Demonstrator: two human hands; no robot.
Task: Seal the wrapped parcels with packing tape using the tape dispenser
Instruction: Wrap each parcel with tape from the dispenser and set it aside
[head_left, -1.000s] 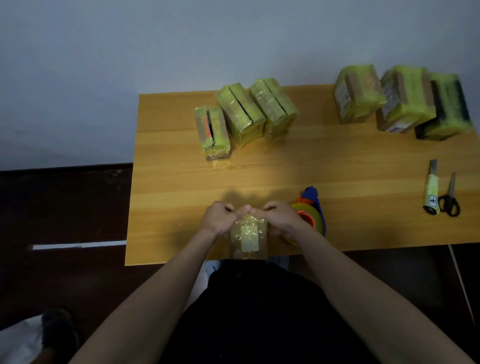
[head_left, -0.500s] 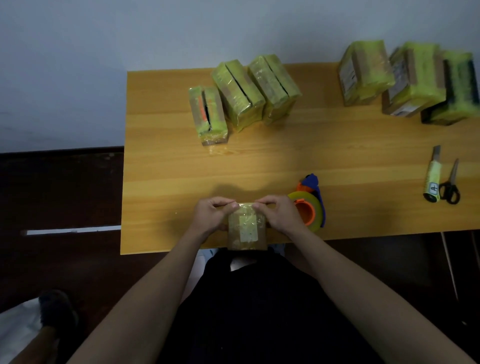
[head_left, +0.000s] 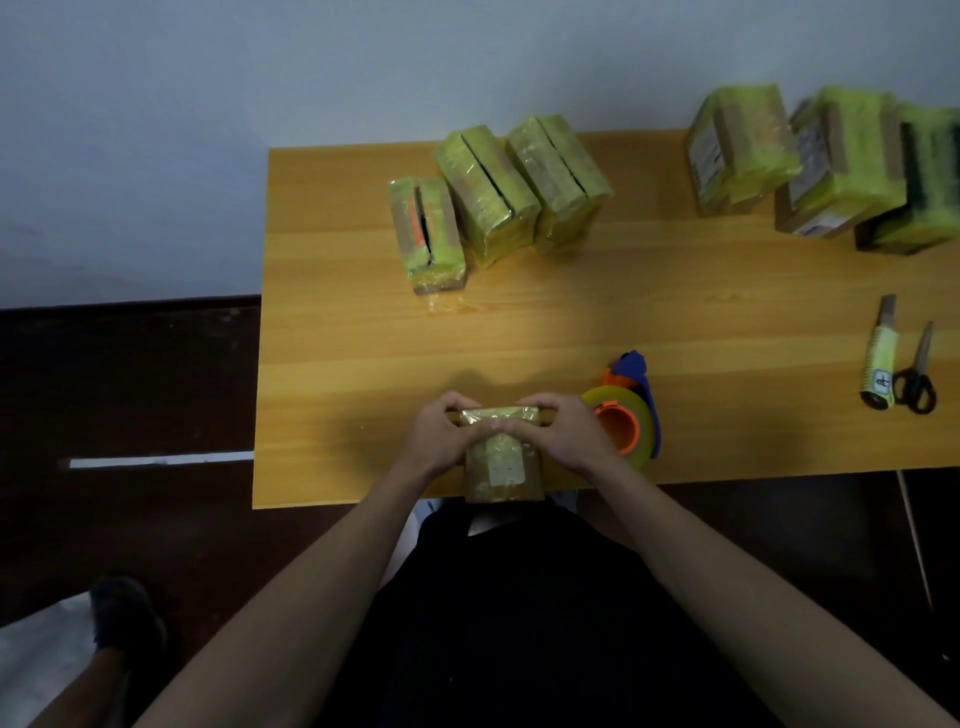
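Presently the parcel (head_left: 503, 457) stands at the near edge of the table (head_left: 675, 312), gripped from both sides — left hand (head_left: 439, 434) and right hand (head_left: 563, 436) with fingers curled over its far top edge. Judged from this, tape should be smoothed flat, pressed outward from the middle. Just right, the tape dispenser (head_left: 626, 415) lies untouched — other parcels (head_left: 493, 192) wait at the far side.

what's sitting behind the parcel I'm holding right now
Behind the parcel held by your left hand and right hand there is bare table, then three wrapped parcels. Your fingers cover its far edge.
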